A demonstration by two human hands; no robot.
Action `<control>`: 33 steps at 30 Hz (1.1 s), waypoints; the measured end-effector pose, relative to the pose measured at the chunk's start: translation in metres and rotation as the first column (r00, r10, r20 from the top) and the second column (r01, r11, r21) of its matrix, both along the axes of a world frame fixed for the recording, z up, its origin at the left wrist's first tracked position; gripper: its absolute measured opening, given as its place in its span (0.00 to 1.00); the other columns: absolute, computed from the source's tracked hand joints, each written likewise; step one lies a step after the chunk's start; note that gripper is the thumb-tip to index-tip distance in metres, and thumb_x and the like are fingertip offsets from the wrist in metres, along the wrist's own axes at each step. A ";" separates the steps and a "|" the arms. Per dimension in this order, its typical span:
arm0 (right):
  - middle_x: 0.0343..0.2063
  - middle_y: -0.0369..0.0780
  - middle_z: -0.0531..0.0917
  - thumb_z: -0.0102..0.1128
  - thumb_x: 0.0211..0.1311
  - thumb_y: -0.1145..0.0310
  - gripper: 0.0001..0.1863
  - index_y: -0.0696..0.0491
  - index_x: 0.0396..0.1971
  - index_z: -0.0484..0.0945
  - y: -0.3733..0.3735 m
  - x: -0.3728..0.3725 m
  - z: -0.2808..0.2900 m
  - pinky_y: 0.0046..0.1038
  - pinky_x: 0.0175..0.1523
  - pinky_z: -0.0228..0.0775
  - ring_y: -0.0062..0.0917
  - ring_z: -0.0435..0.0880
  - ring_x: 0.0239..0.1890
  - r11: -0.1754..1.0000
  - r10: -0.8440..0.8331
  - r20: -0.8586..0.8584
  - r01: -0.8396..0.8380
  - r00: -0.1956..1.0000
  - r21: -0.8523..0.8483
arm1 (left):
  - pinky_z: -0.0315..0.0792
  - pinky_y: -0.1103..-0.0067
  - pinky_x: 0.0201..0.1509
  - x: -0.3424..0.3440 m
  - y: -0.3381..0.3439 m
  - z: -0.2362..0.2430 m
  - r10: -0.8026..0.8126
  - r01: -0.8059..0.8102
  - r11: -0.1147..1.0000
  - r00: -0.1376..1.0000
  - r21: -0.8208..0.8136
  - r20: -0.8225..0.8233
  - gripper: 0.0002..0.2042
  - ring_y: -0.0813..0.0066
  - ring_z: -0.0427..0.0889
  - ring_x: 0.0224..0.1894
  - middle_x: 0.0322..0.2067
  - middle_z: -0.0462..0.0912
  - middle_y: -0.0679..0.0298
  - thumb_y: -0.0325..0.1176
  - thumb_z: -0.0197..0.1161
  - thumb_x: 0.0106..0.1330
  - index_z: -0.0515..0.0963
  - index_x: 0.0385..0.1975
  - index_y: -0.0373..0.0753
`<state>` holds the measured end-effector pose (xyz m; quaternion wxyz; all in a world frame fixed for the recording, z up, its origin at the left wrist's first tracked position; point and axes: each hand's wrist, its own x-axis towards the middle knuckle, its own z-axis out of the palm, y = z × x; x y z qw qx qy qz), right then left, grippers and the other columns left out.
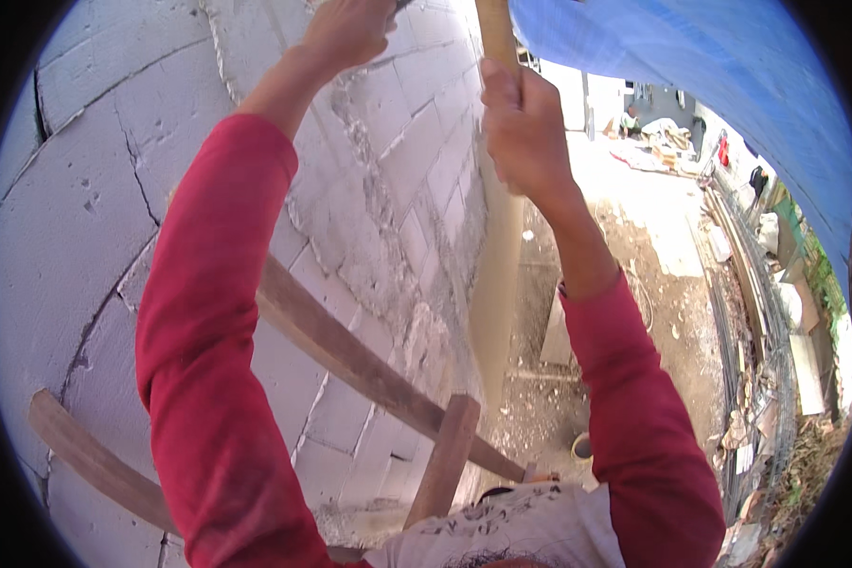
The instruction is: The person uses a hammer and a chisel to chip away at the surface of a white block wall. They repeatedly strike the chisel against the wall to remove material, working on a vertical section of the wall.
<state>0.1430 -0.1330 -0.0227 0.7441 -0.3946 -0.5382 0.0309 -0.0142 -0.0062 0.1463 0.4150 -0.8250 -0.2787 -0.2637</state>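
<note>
My right hand (pixel 525 128) is raised and closed round a light wooden handle (pixel 497 36). The handle runs up past the top edge, so whatever it carries is out of sight. At the top, beside the wall, my left hand (pixel 348 33) is closed in a fist. A small dark tip (pixel 402 4) shows by its fingers, but the rest of that thing is cut off by the picture's edge. Both hands are close to a wall of pale grey blocks (pixel 95 227), which has rough mortar joints and a broken, chipped seam (pixel 358 142).
A long wooden pole (pixel 341 355) and a short wooden bar (pixel 445 454) slant below my arms. A blue tarp (pixel 691 57) hangs overhead at the right. Far below lies a dirt floor (pixel 658 218) with rubble; long bars and planks (pixel 743 265) line its right side.
</note>
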 end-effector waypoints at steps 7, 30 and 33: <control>0.20 0.36 0.79 0.52 0.74 0.65 0.14 0.54 0.27 0.76 -0.066 0.103 0.048 0.22 0.23 0.71 0.20 0.78 0.18 0.505 0.321 0.280 -0.413 0.905 0.758 | 0.75 0.56 0.41 0.007 0.003 0.002 -0.123 0.126 0.989 0.991 0.071 -0.051 0.07 0.47 0.84 0.35 0.27 0.84 0.49 0.33 0.63 0.61 0.82 0.26 0.37; 0.15 0.32 0.73 0.50 0.75 0.50 0.24 0.55 0.27 0.75 -0.017 0.012 0.017 0.22 0.17 0.63 0.15 0.71 0.14 0.984 -0.051 -0.002 0.051 0.999 0.173 | 0.74 0.56 0.43 -0.007 0.017 -0.002 -0.086 0.085 0.994 0.996 0.069 0.006 0.10 0.45 0.83 0.38 0.30 0.84 0.48 0.38 0.64 0.65 0.82 0.31 0.36; 0.12 0.36 0.73 0.45 0.78 0.56 0.21 0.53 0.24 0.72 -0.054 0.032 0.037 0.20 0.10 0.57 0.19 0.70 0.08 0.878 0.125 -0.063 -0.081 0.990 0.472 | 0.74 0.56 0.43 -0.005 0.013 -0.017 -0.076 0.076 0.997 0.997 0.029 0.011 0.10 0.45 0.83 0.37 0.29 0.84 0.47 0.37 0.64 0.65 0.82 0.32 0.36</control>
